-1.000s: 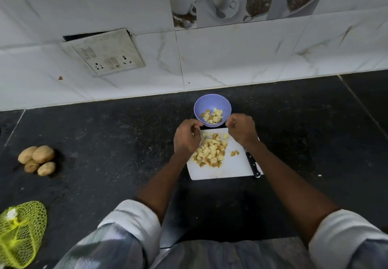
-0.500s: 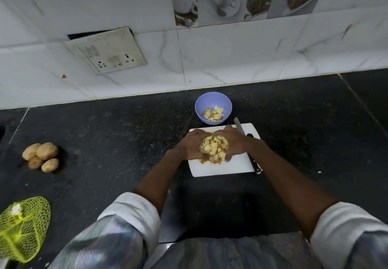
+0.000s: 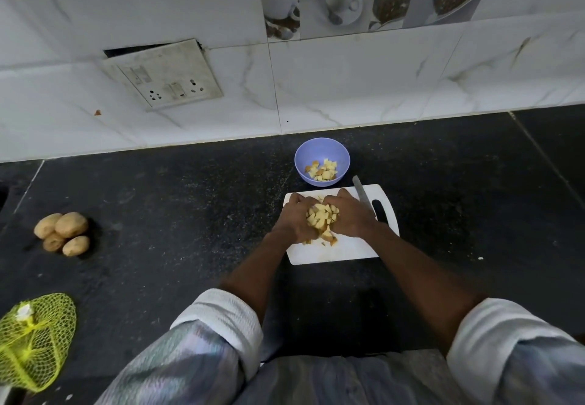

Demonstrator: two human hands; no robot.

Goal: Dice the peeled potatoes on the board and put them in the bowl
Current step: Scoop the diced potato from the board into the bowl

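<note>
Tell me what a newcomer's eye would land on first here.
Both hands, the left hand and the right hand, cup a heap of diced potato over the white cutting board at centre. Just beyond sits the purple bowl, partly filled with dice.

My single head-worn wide-angle view looks steeply down from above the dark speckled stone counter (image 3: 190, 214), facing the white marble-tiled wall (image 3: 348, 88), with both forearms reaching forward below me.
</note>
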